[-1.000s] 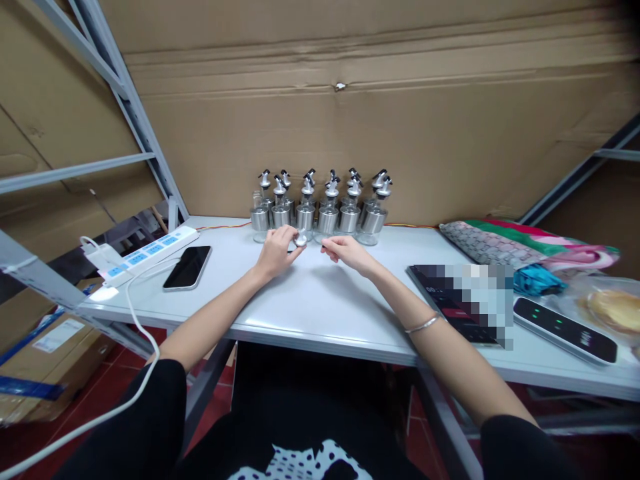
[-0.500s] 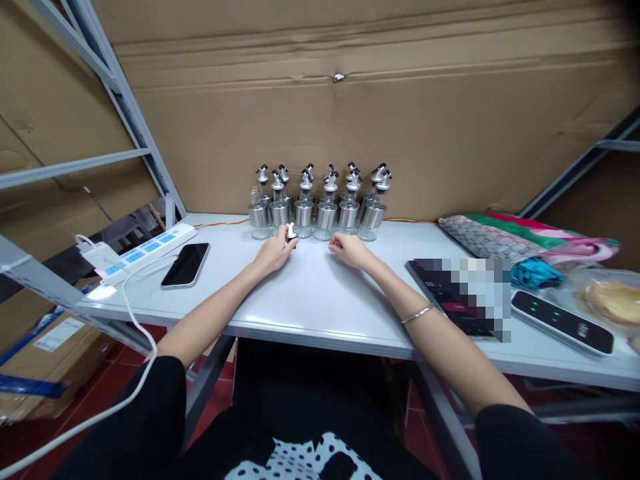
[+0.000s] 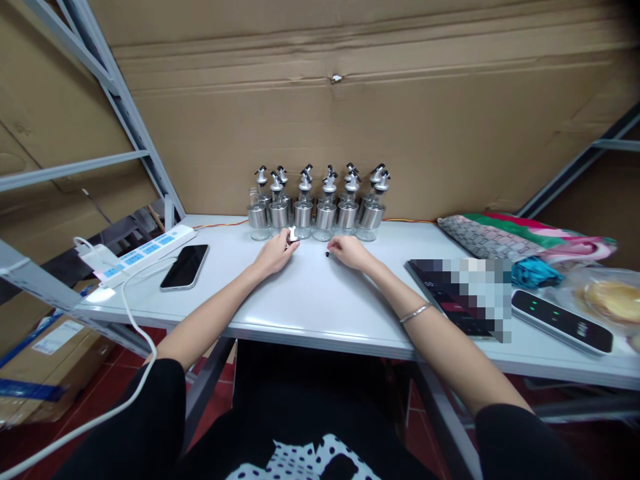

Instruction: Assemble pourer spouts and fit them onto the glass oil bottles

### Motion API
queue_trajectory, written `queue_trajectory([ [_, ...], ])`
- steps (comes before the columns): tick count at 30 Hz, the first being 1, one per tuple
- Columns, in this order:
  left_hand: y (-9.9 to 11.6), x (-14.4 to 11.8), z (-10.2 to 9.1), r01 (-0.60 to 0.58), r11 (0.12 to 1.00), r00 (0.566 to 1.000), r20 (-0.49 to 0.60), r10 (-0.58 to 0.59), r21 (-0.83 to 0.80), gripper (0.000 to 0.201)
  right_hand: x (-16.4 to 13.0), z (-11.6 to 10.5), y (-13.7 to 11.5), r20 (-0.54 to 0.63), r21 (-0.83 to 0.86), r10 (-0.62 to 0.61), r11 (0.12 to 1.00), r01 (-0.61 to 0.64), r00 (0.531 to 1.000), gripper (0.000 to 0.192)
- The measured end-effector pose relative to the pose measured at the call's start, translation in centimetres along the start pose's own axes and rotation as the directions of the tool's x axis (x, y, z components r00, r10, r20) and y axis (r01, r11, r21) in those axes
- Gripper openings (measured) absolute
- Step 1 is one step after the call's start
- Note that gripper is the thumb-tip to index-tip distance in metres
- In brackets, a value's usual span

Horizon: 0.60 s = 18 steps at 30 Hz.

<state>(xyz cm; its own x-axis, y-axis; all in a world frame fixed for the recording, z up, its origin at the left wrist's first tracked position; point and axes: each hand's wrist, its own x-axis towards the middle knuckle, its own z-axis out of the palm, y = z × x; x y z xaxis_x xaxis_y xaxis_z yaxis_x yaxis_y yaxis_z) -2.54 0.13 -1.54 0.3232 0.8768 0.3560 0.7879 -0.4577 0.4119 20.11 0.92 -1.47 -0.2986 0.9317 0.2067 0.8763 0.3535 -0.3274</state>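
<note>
Between the fingers of my left hand (image 3: 276, 255) is a silver-white pour spout (image 3: 293, 235), partly hidden by the fingers. My right hand (image 3: 349, 252) is closed in a pinch above the table, with a small black piece (image 3: 327, 253) at its fingertips. Behind both hands stand several glass bottles (image 3: 326, 217) with steel sleeves, in two rows. Most carry silver pour spouts with black tips; the front bottle at the left end (image 3: 257, 217) has a bare glass neck.
Left on the white table (image 3: 300, 307) are a phone (image 3: 185, 267) and a power strip (image 3: 145, 253) with a white cable. To the right lie a tablet (image 3: 440, 300), a black-topped device (image 3: 561, 321), folded fabric (image 3: 490, 243) and a plastic-wrapped food container (image 3: 610, 297). Cardboard (image 3: 400, 120) stands behind.
The small black piece now shows at my right fingertips. The spout in my left hand has tilted and dropped slightly. Both arms stay nearly in place.
</note>
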Motion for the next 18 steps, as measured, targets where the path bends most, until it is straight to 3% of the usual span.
queue_trajectory([
  [8,-0.51,0.13,0.34,0.022,1.0,0.999,0.037,-0.021,-0.01,0.027,0.02,0.36,-0.04,0.053,0.024,-0.074,0.997,0.073,0.996,0.015],
  [18,-0.33,0.02,0.3,0.003,1.0,0.998,0.056,-0.002,-0.011,0.025,0.12,0.4,-0.37,0.018,-0.012,-0.082,0.997,0.082,0.996,0.01],
])
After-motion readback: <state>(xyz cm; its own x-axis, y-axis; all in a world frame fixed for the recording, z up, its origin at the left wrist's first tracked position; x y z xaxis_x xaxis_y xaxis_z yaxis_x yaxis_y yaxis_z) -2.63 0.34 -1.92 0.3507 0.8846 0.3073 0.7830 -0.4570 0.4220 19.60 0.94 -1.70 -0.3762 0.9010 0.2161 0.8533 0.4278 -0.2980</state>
